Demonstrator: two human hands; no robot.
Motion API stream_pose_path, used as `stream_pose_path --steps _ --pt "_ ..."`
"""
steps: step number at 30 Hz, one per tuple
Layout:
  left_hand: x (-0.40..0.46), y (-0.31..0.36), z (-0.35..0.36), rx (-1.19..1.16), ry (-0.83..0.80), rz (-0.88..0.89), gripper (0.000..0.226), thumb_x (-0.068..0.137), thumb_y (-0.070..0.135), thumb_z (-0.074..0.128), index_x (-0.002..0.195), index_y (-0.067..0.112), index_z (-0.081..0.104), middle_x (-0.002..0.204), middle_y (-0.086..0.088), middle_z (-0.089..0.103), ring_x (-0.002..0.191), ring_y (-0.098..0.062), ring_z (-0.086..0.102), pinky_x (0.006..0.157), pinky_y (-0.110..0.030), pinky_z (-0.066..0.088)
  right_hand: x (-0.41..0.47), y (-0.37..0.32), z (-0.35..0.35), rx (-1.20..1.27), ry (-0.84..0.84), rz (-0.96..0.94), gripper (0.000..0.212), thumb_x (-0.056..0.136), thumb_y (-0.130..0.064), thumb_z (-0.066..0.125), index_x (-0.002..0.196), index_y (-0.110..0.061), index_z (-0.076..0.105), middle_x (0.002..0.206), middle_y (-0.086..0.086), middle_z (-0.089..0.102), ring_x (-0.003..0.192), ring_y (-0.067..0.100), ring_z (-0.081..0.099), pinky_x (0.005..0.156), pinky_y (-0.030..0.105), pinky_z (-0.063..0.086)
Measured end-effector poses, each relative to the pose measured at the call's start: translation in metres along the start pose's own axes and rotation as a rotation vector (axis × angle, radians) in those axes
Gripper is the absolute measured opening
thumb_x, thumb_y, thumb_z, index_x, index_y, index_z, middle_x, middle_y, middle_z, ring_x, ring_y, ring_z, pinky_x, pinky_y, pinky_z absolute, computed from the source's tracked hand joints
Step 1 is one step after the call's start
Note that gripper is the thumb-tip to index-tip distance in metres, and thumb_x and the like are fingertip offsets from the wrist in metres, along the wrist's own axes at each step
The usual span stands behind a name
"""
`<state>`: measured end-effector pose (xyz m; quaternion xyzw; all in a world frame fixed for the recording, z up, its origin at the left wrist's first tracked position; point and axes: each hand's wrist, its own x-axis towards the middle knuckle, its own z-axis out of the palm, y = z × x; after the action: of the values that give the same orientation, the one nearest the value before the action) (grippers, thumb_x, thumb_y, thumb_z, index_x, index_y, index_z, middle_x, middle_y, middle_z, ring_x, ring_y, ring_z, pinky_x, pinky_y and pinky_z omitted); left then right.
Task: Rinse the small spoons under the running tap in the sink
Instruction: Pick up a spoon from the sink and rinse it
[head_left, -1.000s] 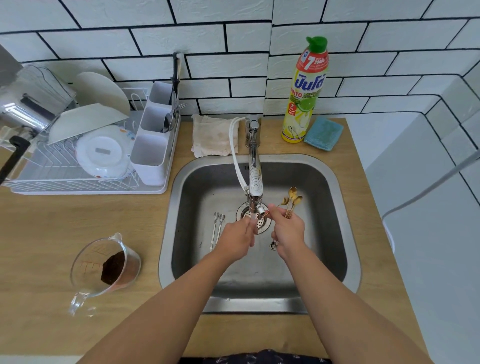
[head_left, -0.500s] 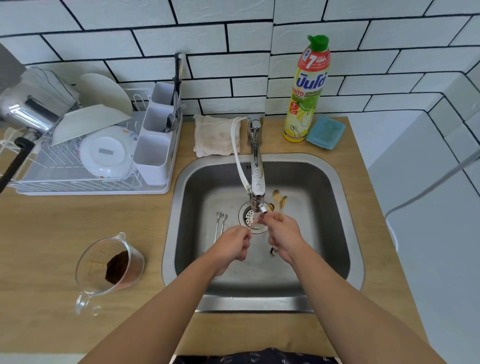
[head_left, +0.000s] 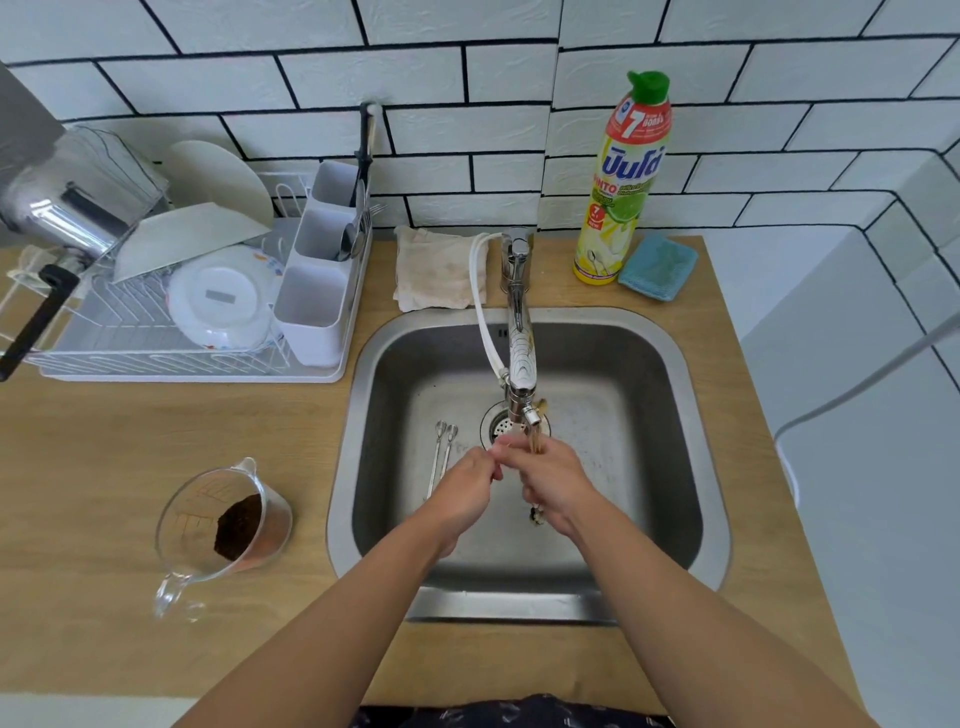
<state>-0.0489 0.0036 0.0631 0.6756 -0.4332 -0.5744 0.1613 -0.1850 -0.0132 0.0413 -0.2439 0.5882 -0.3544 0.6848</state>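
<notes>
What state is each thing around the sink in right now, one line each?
Tap: spout over the drain; flow hard to see.
Gold spoons: held upright under the spout.
Right hand: grips the gold spoons.
Left hand: fingers curled beside the right hand; grip unclear.
Silver spoons: lying flat on the sink floor.
Measuring jug: tilted, dark powder inside.
Soap bottle: upright, capped.
</notes>
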Motion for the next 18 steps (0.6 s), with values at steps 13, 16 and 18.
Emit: stream_pose_path --steps 13,16,18 --pt "-0.008 0.002 -0.012 -0.297 -0.186 -0.064 0.024 0.105 0.019 0.039 0.1 0.006 0.059 0.078 -0.005 0.058 0.042 -0.01 0.032 0.044 -0.021 0.028 0.0 0.004 -0.007 0.072 -0.023 0.03 0.016 0.083 -0.019 0.083 0.094 -0.015 0.072 0.055 -0.008 0.054 0.041 0.006 0.028 0.037 0.021 0.025" --pt "-0.007 0.002 -0.011 -0.247 -0.149 -0.009 0.023 0.107 0.021 0.041 0.099 0.007 0.058 0.072 -0.004 0.057 0.042 -0.007 0.033 0.042 -0.019 0.026 -0.003 0.007 -0.002 0.026 -0.055 0.016 0.022 0.086 -0.018 0.081 0.105 -0.012 0.072 0.062 -0.008 0.063 0.041 0.004 0.032 0.037 0.02 0.026" --pt "-0.007 0.002 -0.011 -0.166 -0.103 0.02 0.019 0.104 0.018 0.044 0.095 0.011 0.059 0.066 -0.001 0.054 0.044 -0.006 0.035 0.043 -0.019 0.028 0.003 0.001 -0.005 0.087 0.051 0.008 0.018 0.088 -0.018 0.078 0.102 -0.01 0.071 0.069 -0.006 0.067 0.04 0.004 0.028 0.036 0.02 0.025"
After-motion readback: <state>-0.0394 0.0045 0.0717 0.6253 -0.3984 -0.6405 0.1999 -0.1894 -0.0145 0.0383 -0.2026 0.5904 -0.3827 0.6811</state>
